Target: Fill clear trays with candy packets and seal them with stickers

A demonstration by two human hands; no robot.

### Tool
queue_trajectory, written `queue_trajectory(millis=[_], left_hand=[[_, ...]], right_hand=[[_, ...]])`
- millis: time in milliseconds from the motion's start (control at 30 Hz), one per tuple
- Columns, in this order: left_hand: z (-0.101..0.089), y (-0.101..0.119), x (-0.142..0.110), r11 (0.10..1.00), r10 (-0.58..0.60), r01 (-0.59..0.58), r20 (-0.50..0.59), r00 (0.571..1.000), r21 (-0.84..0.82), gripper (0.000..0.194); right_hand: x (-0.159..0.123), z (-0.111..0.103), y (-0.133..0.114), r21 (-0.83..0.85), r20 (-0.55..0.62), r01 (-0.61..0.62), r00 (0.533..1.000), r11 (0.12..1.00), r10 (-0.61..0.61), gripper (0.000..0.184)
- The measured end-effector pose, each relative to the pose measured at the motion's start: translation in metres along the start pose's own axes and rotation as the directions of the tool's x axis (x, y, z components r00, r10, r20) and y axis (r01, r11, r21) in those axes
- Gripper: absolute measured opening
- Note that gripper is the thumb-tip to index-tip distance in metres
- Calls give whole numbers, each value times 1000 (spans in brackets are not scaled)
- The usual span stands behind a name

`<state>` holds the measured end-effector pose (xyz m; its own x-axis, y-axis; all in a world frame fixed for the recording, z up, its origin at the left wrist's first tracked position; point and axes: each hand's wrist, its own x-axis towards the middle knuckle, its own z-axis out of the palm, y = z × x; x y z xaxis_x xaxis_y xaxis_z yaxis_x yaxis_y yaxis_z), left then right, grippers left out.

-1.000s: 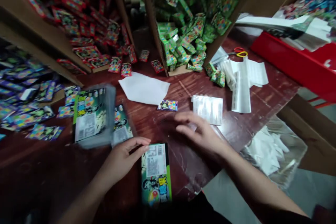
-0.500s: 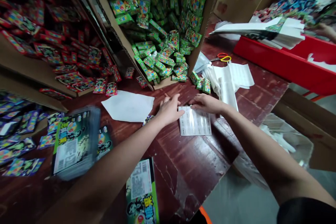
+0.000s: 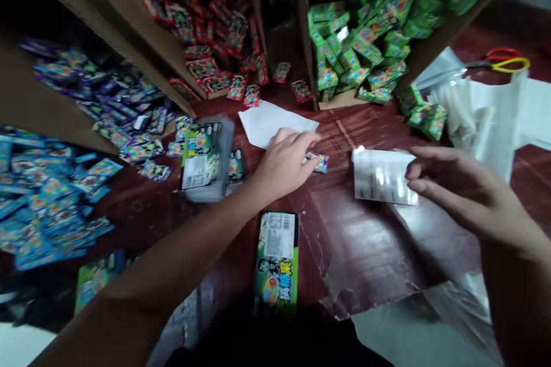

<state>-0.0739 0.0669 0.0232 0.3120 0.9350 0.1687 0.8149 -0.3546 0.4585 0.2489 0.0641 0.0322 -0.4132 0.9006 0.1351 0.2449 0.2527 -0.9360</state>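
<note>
My left hand [image 3: 282, 161] reaches over the dark red table [image 3: 357, 241], fingers curled down onto a small colourful packet [image 3: 317, 161] beside a white sheet of paper [image 3: 271, 121]. My right hand [image 3: 456, 189] hovers at the right, fingers loosely bent, pinching the right edge of a clear printed bag [image 3: 381, 176] that lies flat on the table. A green printed box [image 3: 276, 261] lies near the front edge, below my left hand.
Cardboard cartons at the back hold red packets [image 3: 206, 17], green packets [image 3: 365, 34] and blue packets [image 3: 51, 183]. A stack of green cards [image 3: 205, 159] sits left of my left hand. Scissors [image 3: 499, 62] and white bags [image 3: 495, 114] lie at the right.
My left hand moved from the clear bag leftward to the small colourful packet. My right hand slid to the bag's right edge. The camera swung left and down.
</note>
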Motion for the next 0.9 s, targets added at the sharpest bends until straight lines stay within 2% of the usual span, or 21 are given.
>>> queue_trajectory(millis=[67,167,267,333,400,467,533,567,667,733,833,900], left_hand=[[-20,-19,-54,998,-70,69,98,993,14,22],[-24,-38,-120,983,-153,171,206,966,-72,18],[-18,-37,-150,953,-181,216,175,968,-212,12],[-19,-30,-155,903,-220,256,140,965,-345,11],[-24,-26,-156,792,-253,312,184,950,-524,12],[-28,-25,-155,637,-270,389,281,921,-665,17],[-30,-27,-153,510,-287,443,339,896,-738,18],[-29,-28,-152,474,-299,453,345,889,-755,16],[-26,-32,-148,448,-328,467,346,879,-762,15],[-27,-34,-148,496,-319,477,359,877,-726,18],[-30,-36,-153,575,-234,433,367,900,-695,23],[-30,-35,-157,547,-193,403,358,913,-733,24]], right_hand=[[0,30,-7,80,116,-37,993,996,28,53],[15,90,-17,206,297,-107,954,973,42,55],[35,145,-27,270,480,-180,877,946,29,55],[43,167,-34,262,555,-207,832,943,29,55],[46,174,-42,238,573,-223,818,945,49,57],[44,173,-50,225,554,-236,829,945,75,58],[41,168,-57,234,533,-246,842,941,87,59],[38,166,-60,244,523,-248,848,937,88,59],[30,161,-64,243,491,-235,867,941,90,61],[24,157,-65,207,456,-211,885,955,96,62],[19,151,-67,153,411,-206,903,967,127,64],[18,149,-69,146,394,-223,907,964,150,64]])
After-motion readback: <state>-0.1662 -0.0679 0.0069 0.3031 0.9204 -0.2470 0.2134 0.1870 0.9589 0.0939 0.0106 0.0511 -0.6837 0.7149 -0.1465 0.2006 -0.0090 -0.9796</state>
